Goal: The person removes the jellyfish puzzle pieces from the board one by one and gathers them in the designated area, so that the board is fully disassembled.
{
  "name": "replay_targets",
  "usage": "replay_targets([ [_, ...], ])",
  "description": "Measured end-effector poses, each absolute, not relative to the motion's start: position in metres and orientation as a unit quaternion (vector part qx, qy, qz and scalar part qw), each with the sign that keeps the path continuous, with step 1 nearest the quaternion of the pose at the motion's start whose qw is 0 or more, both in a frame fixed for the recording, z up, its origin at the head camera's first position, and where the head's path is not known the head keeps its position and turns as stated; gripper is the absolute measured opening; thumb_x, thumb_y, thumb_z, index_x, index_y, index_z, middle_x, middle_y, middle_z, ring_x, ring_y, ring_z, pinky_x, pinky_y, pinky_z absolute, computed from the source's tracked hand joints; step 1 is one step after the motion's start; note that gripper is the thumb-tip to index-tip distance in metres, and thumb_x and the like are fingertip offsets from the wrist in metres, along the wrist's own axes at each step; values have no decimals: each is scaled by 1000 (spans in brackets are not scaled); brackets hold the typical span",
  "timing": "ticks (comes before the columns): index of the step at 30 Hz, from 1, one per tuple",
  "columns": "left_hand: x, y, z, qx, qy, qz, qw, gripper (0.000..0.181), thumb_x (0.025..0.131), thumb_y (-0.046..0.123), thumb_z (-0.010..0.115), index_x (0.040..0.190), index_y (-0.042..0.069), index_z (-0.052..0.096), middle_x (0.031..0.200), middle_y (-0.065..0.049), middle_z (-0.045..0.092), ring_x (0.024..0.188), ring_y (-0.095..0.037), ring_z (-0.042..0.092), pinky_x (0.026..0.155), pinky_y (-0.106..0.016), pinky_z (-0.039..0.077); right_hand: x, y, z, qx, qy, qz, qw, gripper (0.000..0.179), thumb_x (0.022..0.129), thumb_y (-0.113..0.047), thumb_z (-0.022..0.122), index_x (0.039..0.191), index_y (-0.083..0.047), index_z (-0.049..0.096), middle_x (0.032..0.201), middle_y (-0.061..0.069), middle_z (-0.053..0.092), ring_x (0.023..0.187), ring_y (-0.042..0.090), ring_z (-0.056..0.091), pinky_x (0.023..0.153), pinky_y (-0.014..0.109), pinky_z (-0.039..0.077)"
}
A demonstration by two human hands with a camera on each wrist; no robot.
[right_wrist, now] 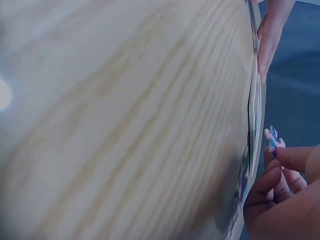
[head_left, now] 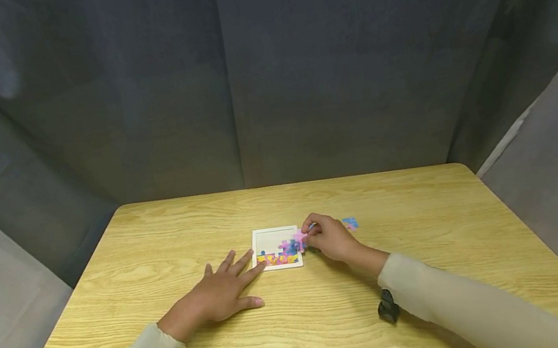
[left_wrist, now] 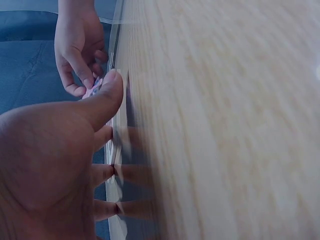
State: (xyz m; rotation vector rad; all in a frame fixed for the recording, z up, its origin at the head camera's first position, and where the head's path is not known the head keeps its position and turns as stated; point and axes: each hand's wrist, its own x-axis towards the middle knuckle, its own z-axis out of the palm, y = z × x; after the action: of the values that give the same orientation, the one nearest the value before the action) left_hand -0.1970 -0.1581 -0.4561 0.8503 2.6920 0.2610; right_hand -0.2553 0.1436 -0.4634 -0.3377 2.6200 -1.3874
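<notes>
A white square puzzle tray (head_left: 271, 231) lies on the table, its bottom row and part of the right side filled with colourful pieces (head_left: 277, 259). My right hand (head_left: 329, 237) pinches a pink and blue puzzle piece (right_wrist: 273, 140) between thumb and finger, just above the tray's right edge. With fingers spread, my left hand (head_left: 221, 294) rests at the tray's lower left, fingertips touching its frame. In the left wrist view the left thumb partly hides the held piece (left_wrist: 93, 90).
To the right of the right hand lies a loose blue and pink puzzle piece (head_left: 350, 223); others there are partly hidden by that hand. The wooden table (head_left: 169, 232) ends at a dark curtain (head_left: 164, 95) at the back.
</notes>
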Motion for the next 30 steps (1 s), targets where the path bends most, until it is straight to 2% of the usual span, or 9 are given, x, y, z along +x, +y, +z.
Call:
replay_targets([
  [6,-198,-159,-458,300,938,90,150,79,98,69,49,165,36,22,175,-4,5,158,-45,3,110,-83,14,-254,158,-464,-96,878,-463,70,11,99,-8,70,108,-8,65,95,7,70,82,21,65,69,30,51],
  [12,-197,-158,-457,303,937,92,149,79,98,67,50,165,35,23,174,-5,6,157,-46,4,109,-84,15,-253,174,-466,-93,881,-461,56,10,98,-7,70,107,-7,66,93,7,68,82,19,63,73,31,51],
  [22,-198,-159,-457,302,937,88,149,79,99,67,51,165,35,24,174,-5,5,157,-46,4,109,-84,16,-251,196,-464,-83,881,-463,57,10,99,-4,68,108,-4,66,94,11,68,81,22,61,66,29,49],
  [30,-197,-159,-456,303,937,90,148,78,99,66,51,165,34,25,174,-6,7,157,-46,6,108,-84,17,-249,208,-468,-91,887,-450,51,11,98,-4,69,108,-2,66,93,11,68,81,21,62,68,31,50],
])
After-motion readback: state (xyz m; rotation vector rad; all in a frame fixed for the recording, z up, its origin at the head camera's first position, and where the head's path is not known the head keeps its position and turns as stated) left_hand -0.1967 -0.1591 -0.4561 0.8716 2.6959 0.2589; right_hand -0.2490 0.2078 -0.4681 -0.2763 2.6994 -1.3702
